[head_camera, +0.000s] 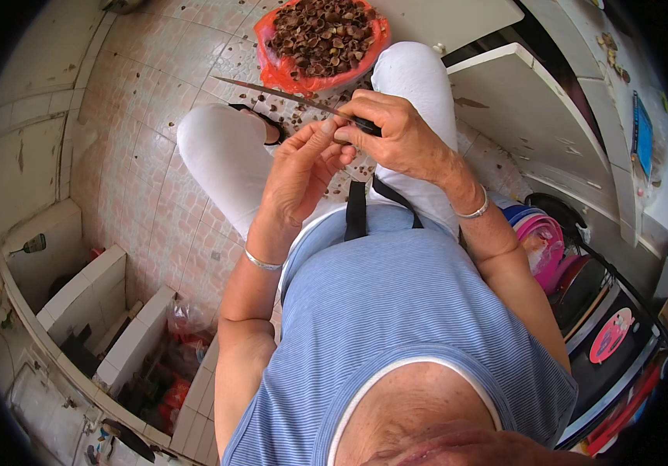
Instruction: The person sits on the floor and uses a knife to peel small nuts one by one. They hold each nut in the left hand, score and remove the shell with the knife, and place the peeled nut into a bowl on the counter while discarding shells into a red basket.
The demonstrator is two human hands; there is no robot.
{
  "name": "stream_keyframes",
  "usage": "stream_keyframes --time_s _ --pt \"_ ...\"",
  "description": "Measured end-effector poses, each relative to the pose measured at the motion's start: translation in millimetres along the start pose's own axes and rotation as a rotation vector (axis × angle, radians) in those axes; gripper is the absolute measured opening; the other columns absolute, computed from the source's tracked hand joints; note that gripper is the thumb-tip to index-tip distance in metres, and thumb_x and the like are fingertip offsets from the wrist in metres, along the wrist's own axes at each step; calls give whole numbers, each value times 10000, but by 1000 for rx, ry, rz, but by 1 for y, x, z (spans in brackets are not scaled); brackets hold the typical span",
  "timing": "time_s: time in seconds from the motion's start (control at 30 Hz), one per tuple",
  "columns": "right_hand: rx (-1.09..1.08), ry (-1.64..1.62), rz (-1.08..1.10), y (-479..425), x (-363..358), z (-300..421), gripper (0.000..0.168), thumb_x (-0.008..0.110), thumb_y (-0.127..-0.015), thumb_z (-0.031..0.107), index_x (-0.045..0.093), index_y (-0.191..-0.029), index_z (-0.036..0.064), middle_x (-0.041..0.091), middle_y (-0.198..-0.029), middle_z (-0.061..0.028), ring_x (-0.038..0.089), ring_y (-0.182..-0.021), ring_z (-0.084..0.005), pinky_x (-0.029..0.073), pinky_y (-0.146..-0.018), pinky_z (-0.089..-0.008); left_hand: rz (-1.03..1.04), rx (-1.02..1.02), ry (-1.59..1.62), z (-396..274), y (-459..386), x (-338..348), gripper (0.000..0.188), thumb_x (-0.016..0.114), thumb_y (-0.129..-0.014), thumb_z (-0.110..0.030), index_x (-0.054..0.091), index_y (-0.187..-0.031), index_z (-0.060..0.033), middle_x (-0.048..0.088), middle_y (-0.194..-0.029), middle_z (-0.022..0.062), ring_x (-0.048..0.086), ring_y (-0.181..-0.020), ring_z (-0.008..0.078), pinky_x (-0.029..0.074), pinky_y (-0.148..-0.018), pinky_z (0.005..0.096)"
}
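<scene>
In the head view my right hand (389, 134) is closed around the black handle of a knife (287, 96), whose long blade points up and left. My left hand (308, 157) meets it over my lap, fingertips together. Between the fingertips is a small brown piece (343, 137), perhaps a nut or a shell, mostly covered by the fingers; which hand bears it is hard to tell. Beyond my knees a basin or bowl lined with a red plastic bag (270, 67) holds a heap of brown shells (325, 38).
Shell bits lie scattered over the tiled floor (147, 116). A pale cabinet door (532, 110) stands to the right, above pink basins (544, 244) and a black appliance (613, 349). Low tiled walls (136, 343) with bags between them are at the lower left.
</scene>
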State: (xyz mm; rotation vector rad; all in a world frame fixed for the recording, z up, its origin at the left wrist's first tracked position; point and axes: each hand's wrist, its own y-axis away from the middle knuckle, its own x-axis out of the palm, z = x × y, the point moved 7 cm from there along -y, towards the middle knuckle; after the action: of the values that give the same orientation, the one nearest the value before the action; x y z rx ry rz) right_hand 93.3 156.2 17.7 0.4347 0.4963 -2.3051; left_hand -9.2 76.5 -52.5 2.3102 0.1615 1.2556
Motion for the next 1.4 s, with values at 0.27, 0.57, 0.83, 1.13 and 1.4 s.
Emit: stream_keyframes --time_s 0.27,0.57,0.83,1.13,1.4 --pt "186 -258 -100 -2 2 -11 209 731 -840 118 643 -967 -22 645 -798 -98 642 -751 -177 513 -672 -303 5 60 277 11 -1 -2 360 658 -941 -193 550 -1224 2 632 -1091 87 645 -932 146 563 -851 224" --pt "82 141 -203 44 -28 37 451 570 -914 -22 538 -1358 48 563 -854 -132 582 -675 -265 499 -637 -363 112 318 483 -34 -3 11 447 603 -970 -182 447 -1340 15 506 -1155 144 555 -979 206 544 -904 279" --pt "167 177 -70 68 -14 43 481 603 -880 -47 574 -1340 89 503 -780 -101 584 -654 -246 505 -592 -358 6 493 227 -47 2 13 411 564 -993 -217 479 -1305 36 590 -1224 178 627 -1062 213 532 -943 304" --pt "167 224 -44 72 -13 43 497 619 -868 -50 575 -1340 96 497 -761 -98 582 -622 -235 500 -538 -358 -3 544 110 -50 1 16 414 591 -982 -214 509 -1310 26 606 -1237 158 623 -1051 197 524 -901 283" --pt "165 221 -42 75 -12 44 492 613 -876 -44 571 -1345 97 499 -761 -92 589 -625 -229 504 -534 -356 -17 545 125 -47 0 13 415 540 -1003 -210 477 -1322 48 587 -1260 175 645 -1060 204 570 -883 266"
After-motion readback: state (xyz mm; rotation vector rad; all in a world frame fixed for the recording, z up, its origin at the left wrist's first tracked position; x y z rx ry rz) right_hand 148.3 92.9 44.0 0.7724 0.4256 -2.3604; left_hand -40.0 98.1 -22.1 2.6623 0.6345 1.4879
